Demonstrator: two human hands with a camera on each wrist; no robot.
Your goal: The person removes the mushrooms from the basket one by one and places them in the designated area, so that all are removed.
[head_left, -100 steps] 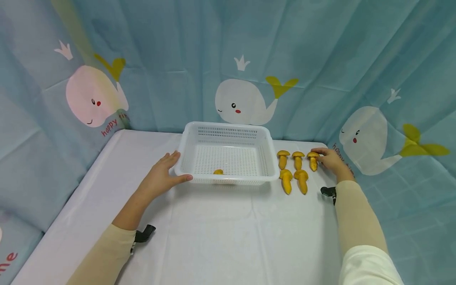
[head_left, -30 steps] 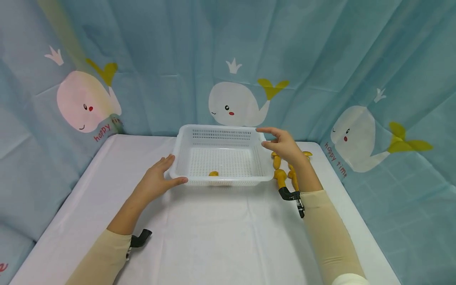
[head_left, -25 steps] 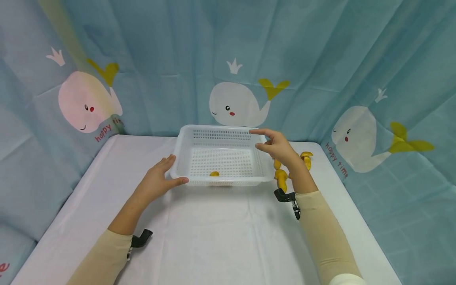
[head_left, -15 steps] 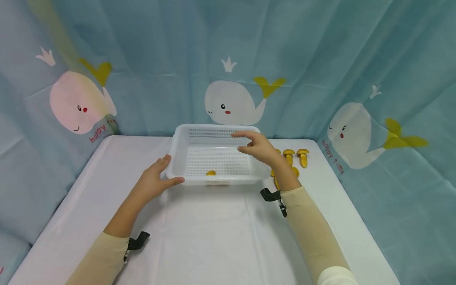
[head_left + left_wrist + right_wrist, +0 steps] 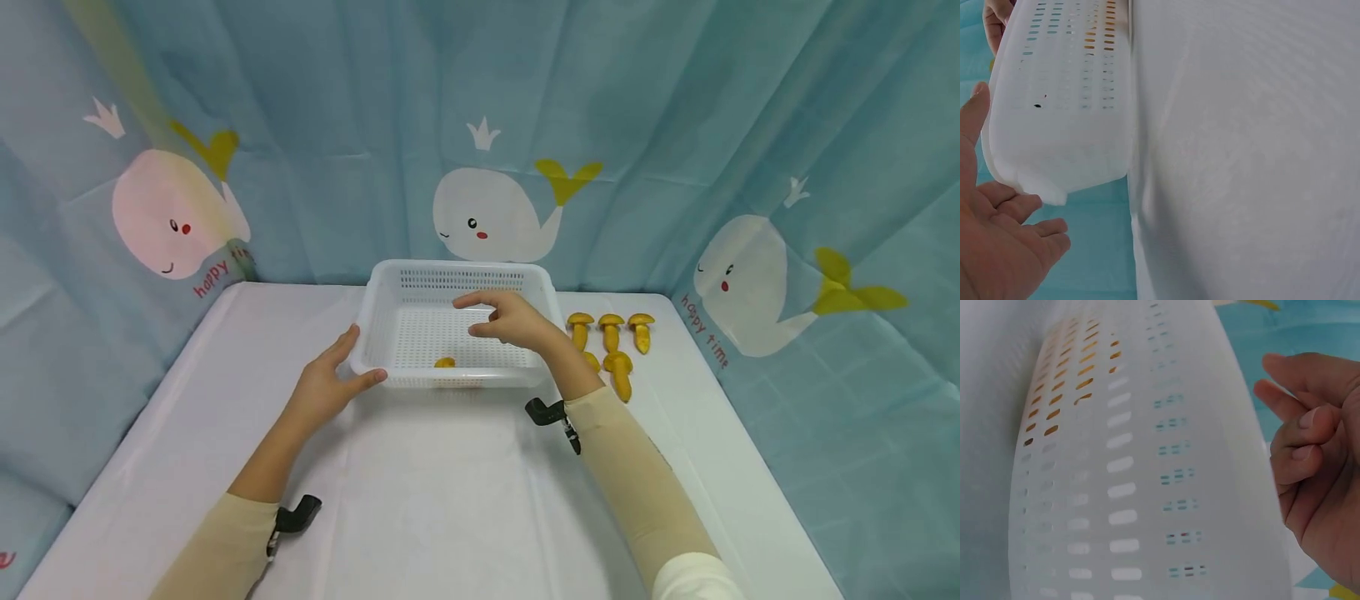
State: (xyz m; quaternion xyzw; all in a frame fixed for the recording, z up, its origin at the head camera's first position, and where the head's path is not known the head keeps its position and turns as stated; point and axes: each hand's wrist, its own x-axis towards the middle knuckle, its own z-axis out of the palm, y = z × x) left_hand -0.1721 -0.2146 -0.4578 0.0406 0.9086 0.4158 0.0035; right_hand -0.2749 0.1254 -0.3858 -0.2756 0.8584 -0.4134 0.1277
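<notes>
A white perforated plastic basket [image 5: 442, 377] sits near the back of the table. My left hand [image 5: 318, 393] rests at its front left corner, thumb on the front rim and fingers along the left side; in the left wrist view, the basket's corner [image 5: 1054, 181] lies between thumb and fingers. Over the basket's inside hovers my right hand [image 5: 513, 321], thumb and index finger spread apart with nothing between them. A yellow mushroom [image 5: 445, 362] shows just above the front wall inside. Orange-yellow colour also appears through the wall slots [image 5: 1054, 415].
Right of the basket, several yellow mushrooms [image 5: 619, 371] lie in two rows; my right wrist partly hides one. A white cloth covers the table [image 5: 420, 483]. A blue whale-printed curtain [image 5: 360, 192] stands behind and at both sides.
My right hand has left the rightmost back mushroom and moved left over the basket, empty. That mushroom still lies there. My left hand has stayed at the basket's corner.
</notes>
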